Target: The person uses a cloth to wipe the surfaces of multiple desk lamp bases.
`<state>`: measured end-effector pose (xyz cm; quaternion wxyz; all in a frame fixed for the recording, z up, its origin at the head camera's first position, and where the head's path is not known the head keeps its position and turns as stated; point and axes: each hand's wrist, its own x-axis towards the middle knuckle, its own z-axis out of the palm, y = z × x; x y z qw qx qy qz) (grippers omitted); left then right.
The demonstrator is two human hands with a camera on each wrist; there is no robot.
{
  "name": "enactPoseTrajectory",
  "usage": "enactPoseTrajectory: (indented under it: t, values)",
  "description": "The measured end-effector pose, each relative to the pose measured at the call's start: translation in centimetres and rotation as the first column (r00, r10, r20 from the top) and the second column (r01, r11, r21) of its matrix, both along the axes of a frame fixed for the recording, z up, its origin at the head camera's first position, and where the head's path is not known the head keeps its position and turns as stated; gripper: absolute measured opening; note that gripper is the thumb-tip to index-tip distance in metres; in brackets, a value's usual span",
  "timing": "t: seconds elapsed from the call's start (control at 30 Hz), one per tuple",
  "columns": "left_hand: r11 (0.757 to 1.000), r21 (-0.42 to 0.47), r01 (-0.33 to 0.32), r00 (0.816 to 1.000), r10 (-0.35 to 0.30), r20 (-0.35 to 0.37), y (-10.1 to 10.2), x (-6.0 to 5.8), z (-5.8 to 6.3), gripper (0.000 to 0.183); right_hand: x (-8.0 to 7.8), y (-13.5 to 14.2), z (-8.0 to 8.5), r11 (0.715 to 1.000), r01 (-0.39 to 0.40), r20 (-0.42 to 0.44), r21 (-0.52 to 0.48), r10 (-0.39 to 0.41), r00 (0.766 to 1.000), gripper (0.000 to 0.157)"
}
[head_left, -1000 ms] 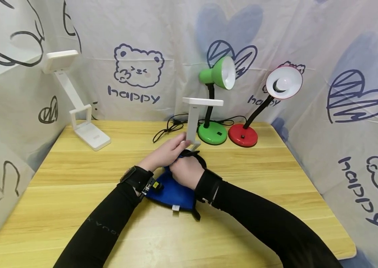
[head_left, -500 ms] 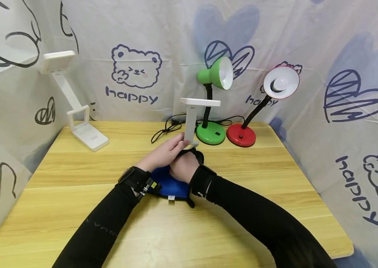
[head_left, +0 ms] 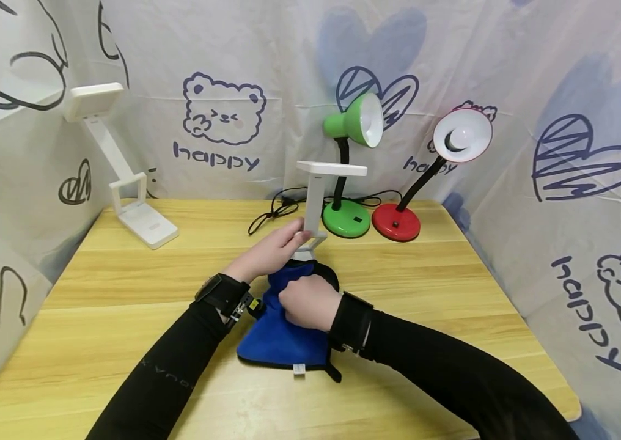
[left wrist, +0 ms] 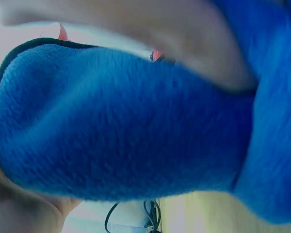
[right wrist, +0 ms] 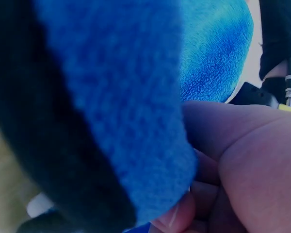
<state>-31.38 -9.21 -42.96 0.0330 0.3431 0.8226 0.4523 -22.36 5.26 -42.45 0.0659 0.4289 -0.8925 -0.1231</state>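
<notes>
My right hand (head_left: 310,301) grips a blue plush cloth (head_left: 283,342) with black edging and a small white tag. In the right wrist view, its fingers (right wrist: 177,213) pinch a fold of the fabric. The cloth drapes over the lower part of a white desk lamp (head_left: 315,205), hiding most of its base. My left hand (head_left: 269,250) holds the lamp's upright from the left, thumb in front. Blue fabric (left wrist: 126,126) fills most of the left wrist view.
Behind the held lamp stand a green lamp (head_left: 346,219) and a red lamp (head_left: 396,223). Black cables (head_left: 274,214) lie by them at the table's back. Another white folding lamp (head_left: 148,223) stands at the back left. A printed curtain (head_left: 283,79) surrounds the wooden table (head_left: 96,342).
My right hand first went slightly away from me, then came back towards me with the cloth. More of the lamp's lower hinge now shows. My left hand stays on the lamp.
</notes>
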Motion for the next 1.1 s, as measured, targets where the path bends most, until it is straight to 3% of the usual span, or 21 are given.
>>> enactPoseTrajectory:
  t: [0.17,0.27,0.37,0.43,0.5,0.63,0.77,0.93,1.1]
  values:
    - [1.0,0.001,0.009,1.0,-0.009,-0.001,0.0,0.0,0.1,0.033,-0.5,0.0,-0.1,0.998,-0.007,-0.008,-0.059,0.007,1.0,0.039]
    - [1.0,0.009,0.004,1.0,-0.004,-0.001,-0.2,0.0,0.1,0.031,-1.5,-0.4,-0.9,0.993,-0.032,-0.134,-0.118,0.016,0.991,0.039]
    - [1.0,0.015,-0.004,1.0,0.004,-0.001,-0.2,-0.1,0.0,0.029,-2.7,-1.0,-1.8,0.983,-0.055,-0.306,-0.176,-0.001,0.952,0.039]
    - [1.0,0.017,-0.008,1.0,0.009,-0.014,-0.2,-0.1,0.0,0.028,-3.5,-1.3,-2.3,0.972,-0.047,-0.37,-0.232,-0.043,0.928,0.039]
    - [1.0,0.02,-0.008,1.0,0.008,-0.028,0.0,-0.1,0.1,0.026,-4.2,-1.6,-2.5,0.965,0.001,-0.341,-0.264,-0.094,0.935,0.037]
    - [1.0,0.007,-0.014,0.999,0.015,-0.05,0.2,0.0,0.2,0.024,-5.2,-2.1,-2.4,0.947,0.128,-0.196,-0.295,-0.191,0.962,0.033]
    - [1.0,0.0,-0.016,0.999,0.016,-0.05,0.2,-0.1,0.3,0.026,-5.5,-2.3,-2.2,0.939,0.154,-0.139,-0.309,-0.204,0.969,0.032]
    - [1.0,0.001,-0.02,0.998,0.02,-0.054,0.2,-0.2,0.3,0.029,-5.6,-1.7,-2.2,0.954,0.087,-0.184,-0.288,-0.144,0.972,0.028]
    - [1.0,0.007,-0.006,1.0,0.006,-0.029,0.1,-0.2,0.1,0.03,-4.0,-0.9,-1.9,0.987,-0.034,-0.341,-0.158,-0.022,0.94,0.025]
